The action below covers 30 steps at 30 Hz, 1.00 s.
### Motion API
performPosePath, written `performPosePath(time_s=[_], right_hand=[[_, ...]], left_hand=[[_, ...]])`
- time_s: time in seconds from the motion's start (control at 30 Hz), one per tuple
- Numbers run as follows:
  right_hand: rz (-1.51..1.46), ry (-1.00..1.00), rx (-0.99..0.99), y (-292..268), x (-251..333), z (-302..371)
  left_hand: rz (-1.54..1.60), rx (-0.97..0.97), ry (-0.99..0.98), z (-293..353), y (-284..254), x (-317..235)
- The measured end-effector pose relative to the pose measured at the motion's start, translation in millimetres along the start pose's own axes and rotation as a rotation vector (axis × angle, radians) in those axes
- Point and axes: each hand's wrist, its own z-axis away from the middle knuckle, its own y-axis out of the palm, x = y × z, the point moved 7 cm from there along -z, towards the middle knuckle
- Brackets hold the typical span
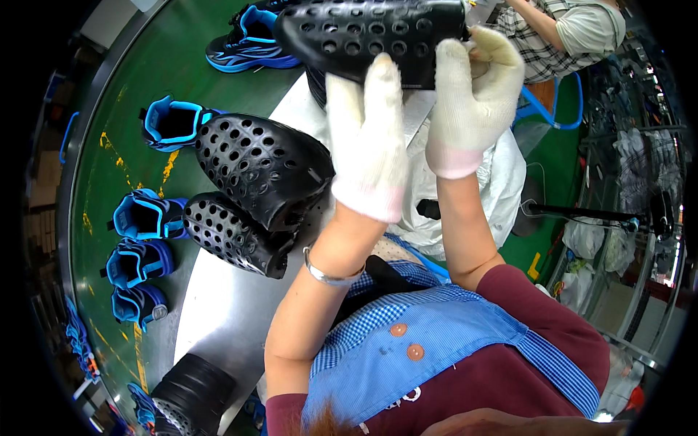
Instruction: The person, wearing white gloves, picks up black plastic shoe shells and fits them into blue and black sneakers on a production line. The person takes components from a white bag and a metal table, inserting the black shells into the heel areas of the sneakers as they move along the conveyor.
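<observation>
My left hand (369, 142) and my right hand (476, 105) both wear white knitted gloves with pink cuffs. Between them, at the top of the view, they hold up a black perforated plastic shoe insert (363, 33). The fingers of my left hand press its near edge. My right hand grips the right end, with thumb and fingers curled round it; part of that end is hidden. Left of my left wrist, two more such inserts, a larger one (258, 163) and a smaller one (233, 229), lie side by side on the metal table edge.
Several black-and-blue shoes (145, 214) stand along the green conveyor belt (102, 189) at the left. More black inserts (193, 389) lie at the lower left. A white sack (502, 189) sits right of my hands. Another person (574, 33) is at the upper right.
</observation>
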Motion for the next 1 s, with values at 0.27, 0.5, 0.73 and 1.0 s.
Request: performPosePath(time_s=[0.27, 0.5, 0.73, 1.0], right_hand=[[0.670, -0.149, 0.153, 18.5, -37.5, -4.9], [0.893, -0.025, 0.375, 15.0, -36.3, -3.7], [0.634, -0.088, 0.460, 17.3, -49.0, -8.3], [0.630, -0.104, 0.326, -70.0, -42.1, -7.9]], left_hand=[[-0.392, -0.040, -0.052, 12.9, -18.3, 29.6], [-0.573, 0.002, -0.047, 18.2, -28.8, 45.1], [-0.657, 0.013, -0.069, 21.6, -25.5, 49.6], [-1.136, 0.232, 0.021, 49.4, -34.8, 77.2]])
